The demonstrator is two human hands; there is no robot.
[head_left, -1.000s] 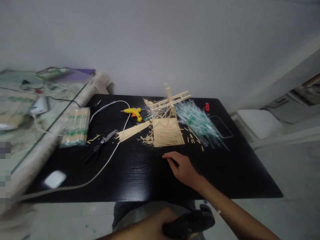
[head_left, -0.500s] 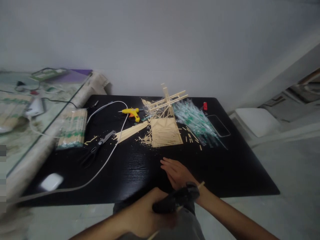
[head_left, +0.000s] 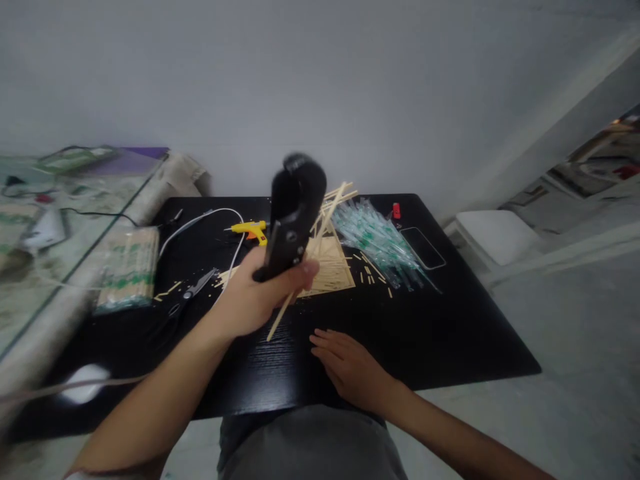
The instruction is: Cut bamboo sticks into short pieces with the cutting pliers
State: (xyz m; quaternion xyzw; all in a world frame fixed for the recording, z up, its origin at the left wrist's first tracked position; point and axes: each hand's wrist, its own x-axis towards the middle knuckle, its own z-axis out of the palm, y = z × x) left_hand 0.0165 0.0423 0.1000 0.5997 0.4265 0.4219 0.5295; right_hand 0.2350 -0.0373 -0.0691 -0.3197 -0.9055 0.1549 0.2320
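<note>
My left hand (head_left: 255, 293) is raised over the middle of the black table, its fingers wrapped round a black hand tool (head_left: 293, 223). The tool has a rounded, jaw-like head and small metal rivets; blur hides its exact kind. A thin wooden stick (head_left: 276, 323) slants through the same grip, its lower end sticking out under the fingers. Low on the tabletop lies my right hand (head_left: 353, 367), flat with fingers stretched, holding nothing. Behind the tool, a flat panel of wooden sticks (head_left: 340, 273) and a stick frame (head_left: 347, 195) are partly hidden.
A yellow glue gun (head_left: 253, 230), scissors (head_left: 193, 290) and a white cable (head_left: 200, 217) lie at left, beside a pack of sticks (head_left: 127, 267). Clear plastic wrappers (head_left: 377, 237), cut stick pieces and a red object (head_left: 397, 211) are at right. A white stool (head_left: 495, 237) stands beyond.
My left hand has lifted the black tool and stick from near my lap up over the table. The right hand stays flat on the tabletop. The view has shifted slightly.
</note>
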